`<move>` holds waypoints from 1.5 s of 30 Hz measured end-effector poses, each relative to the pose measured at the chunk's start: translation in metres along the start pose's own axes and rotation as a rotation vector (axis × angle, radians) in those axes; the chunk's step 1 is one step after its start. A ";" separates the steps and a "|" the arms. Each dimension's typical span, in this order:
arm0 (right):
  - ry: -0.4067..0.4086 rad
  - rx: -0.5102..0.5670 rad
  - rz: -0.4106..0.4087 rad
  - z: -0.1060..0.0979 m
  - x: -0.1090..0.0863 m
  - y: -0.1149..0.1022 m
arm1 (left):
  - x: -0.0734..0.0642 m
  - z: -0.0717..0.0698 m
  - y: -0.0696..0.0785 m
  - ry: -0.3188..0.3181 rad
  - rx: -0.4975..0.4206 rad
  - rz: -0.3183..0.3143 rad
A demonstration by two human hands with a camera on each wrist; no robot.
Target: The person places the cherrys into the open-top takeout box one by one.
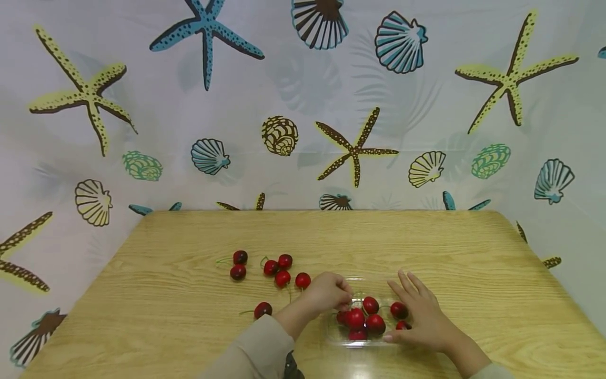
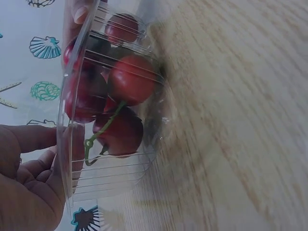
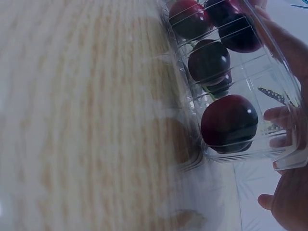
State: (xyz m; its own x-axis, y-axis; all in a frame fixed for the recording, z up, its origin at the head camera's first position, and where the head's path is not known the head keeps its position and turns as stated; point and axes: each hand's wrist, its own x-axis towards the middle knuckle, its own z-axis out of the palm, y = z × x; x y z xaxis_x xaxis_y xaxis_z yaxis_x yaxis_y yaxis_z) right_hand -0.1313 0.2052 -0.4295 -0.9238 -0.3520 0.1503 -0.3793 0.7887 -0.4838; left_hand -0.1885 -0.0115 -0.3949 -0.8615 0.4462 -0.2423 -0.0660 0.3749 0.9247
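Note:
A clear plastic container [image 1: 347, 343] holds several dark red cherries [image 1: 375, 324], some with green stems, on the table. Over its left end reaches my left hand [image 1: 327, 292], fingers bent, fingertips just above the cherries. In the left wrist view, the thumb and fingers of this left hand [image 2: 36, 178] are at the rim, with a stemmed cherry [image 2: 119, 132] behind the ribbed wall. I cannot tell whether they pinch a stem. My right hand [image 1: 423, 316] spreads across the container's right end, thumb at the near rim, fingers extended towards the far side, close beside a cherry [image 1: 399, 310].
Left of the container, several loose cherries [image 1: 282, 278] lie on the wood-grain table [image 1: 189, 337]. One cherry [image 1: 263, 310] lies nearer, just beyond the left sleeve [image 1: 255, 350]. A cloth [image 1: 246, 105] printed with shells and starfish hangs behind the table and at its sides.

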 end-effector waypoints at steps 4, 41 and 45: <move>-0.006 0.003 0.009 0.000 0.000 0.000 | 0.001 0.002 0.001 0.003 0.045 0.004; 0.007 0.011 0.006 -0.003 0.001 -0.001 | -0.007 -0.020 0.008 0.003 0.039 -0.019; 0.011 0.000 0.001 -0.002 0.001 0.000 | -0.010 -0.028 0.005 0.005 -0.026 -0.022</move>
State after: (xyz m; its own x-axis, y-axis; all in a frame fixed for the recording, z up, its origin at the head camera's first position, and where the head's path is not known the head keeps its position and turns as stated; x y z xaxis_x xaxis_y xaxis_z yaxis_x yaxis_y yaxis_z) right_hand -0.1320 0.2055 -0.4276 -0.9246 -0.3459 0.1594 -0.3786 0.7887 -0.4843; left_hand -0.1940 -0.0367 -0.3793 -0.8621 0.4339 -0.2616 -0.0981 0.3635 0.9264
